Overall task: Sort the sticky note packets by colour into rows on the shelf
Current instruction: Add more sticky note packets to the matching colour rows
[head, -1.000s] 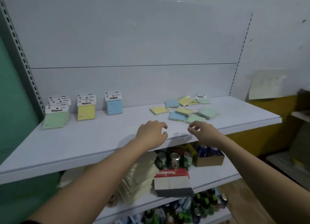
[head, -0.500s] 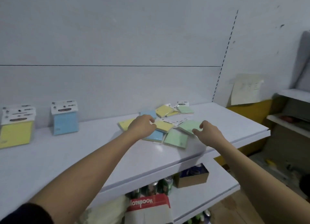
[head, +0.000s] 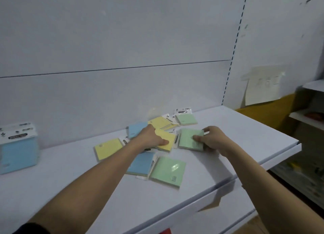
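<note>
A loose heap of sticky note packets lies on the white shelf (head: 236,146). My left hand (head: 150,138) grips a yellow packet (head: 167,141) in the middle of the heap, thumb on top. My right hand (head: 211,139) pinches a green packet (head: 188,139) beside it. Around them lie a yellow packet (head: 108,148), a blue packet (head: 141,163), a green packet (head: 168,171), a blue packet (head: 135,129) behind my left hand, a yellow packet (head: 160,122) and a green packet (head: 185,119) at the back. An upright blue packet (head: 18,151) stands at the far left.
The shelf's back panel rises right behind the heap. The shelf's front edge (head: 219,190) runs diagonally below my arms. A paper sheet (head: 262,88) hangs on the wall at right, and another shelf unit (head: 308,118) stands at the far right.
The view has moved closer and to the right. Both hands went from hovering near the shelf edge into the heap; the left took a yellow packet, the right a green one.
</note>
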The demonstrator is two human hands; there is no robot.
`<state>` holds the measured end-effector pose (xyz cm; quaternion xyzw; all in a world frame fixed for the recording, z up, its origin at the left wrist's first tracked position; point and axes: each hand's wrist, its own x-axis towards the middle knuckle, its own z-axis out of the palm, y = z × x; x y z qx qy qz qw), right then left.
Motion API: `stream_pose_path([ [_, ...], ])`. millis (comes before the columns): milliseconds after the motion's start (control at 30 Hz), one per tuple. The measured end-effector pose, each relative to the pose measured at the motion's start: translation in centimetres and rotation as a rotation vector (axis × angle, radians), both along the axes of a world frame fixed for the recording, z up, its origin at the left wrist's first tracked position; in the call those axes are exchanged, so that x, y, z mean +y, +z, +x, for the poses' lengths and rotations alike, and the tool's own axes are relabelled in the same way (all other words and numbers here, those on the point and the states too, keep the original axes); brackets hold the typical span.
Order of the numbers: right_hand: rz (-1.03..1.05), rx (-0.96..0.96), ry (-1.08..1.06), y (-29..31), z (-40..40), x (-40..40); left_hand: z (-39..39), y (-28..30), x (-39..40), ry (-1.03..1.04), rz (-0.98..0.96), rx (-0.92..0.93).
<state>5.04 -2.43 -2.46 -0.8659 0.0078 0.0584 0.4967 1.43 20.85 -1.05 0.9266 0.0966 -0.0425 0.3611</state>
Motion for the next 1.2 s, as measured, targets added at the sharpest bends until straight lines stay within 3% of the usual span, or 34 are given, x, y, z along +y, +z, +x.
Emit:
stream_pose_path([
  [200, 0.842, 0.168, 0.151, -1.6, 2.5, -2.4, -0.4, -0.1, -1.8, 0.173, -0.336, -0.096],
  [267, 0.991, 0.141, 0.189, -1.7, 2.8, -3.5, -0.6, -0.1, -3.1, 0.270, -0.465, -0.197],
  [400, 0.959, 0.084, 0.337, -2.0, 2.5, -3.7, -2.1, -0.3, -6.2, 0.458, -0.662, -0.357],
  [667, 0.734, 0.051, 0.597, -2.6, 1.4, -4.3, -9.2, 1.2, -7.6, 0.703, -0.735, -0.485],
  [867, 0.762, 0.086, 0.635, -1.9, -0.7, -3.9, -16.0, 1.7, -6.0, 0.827, -0.793, -0.559],
  [1100, 0.746, 0.146, 0.761, 2.5, -5.6, 1.8, -24.2, 0.8, -3.0, 0.933, -0.864, -0.636],
  [1200, 0.691, 0.144, 0.837, 3.5, -10.3, 5.7, -29.5, 1.0, -0.9, 0.909, -0.802, -0.639],
])
